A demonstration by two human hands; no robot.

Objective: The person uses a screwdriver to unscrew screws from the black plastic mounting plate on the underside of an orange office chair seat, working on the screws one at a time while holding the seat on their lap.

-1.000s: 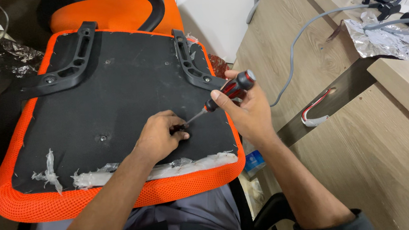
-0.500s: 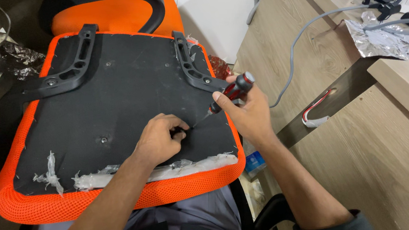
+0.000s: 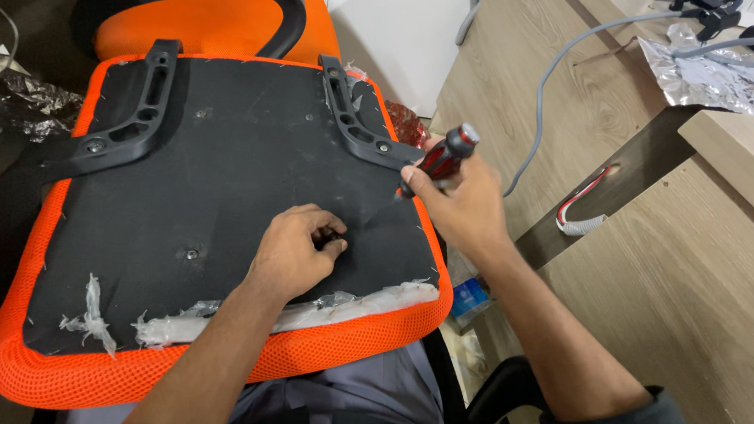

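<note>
An upturned orange chair seat (image 3: 180, 365) lies on my lap, its black underside (image 3: 209, 191) facing up. My left hand (image 3: 293, 252) rests on that underside, fingertips pinched on a small dark fastener (image 3: 332, 237). My right hand (image 3: 454, 200) grips a red-and-black screwdriver (image 3: 441, 155), tilted, its tip pointing down toward the fastener; the shaft is mostly hidden. Two black plastic brackets (image 3: 133, 116) (image 3: 355, 122) are fixed to the underside. Another bolt hole (image 3: 189, 254) shows left of my left hand.
Torn clear plastic (image 3: 222, 321) clings along the seat's near edge. A wooden desk (image 3: 656, 240) stands to the right, with crumpled foil (image 3: 723, 77), grey cables (image 3: 556, 66) and a red-white cable (image 3: 584, 206). An orange chair back (image 3: 211, 20) stands beyond the seat.
My right hand has raised the screwdriver slightly and shifted it a little right. My left hand stays on the fastener, fingers curled tighter.
</note>
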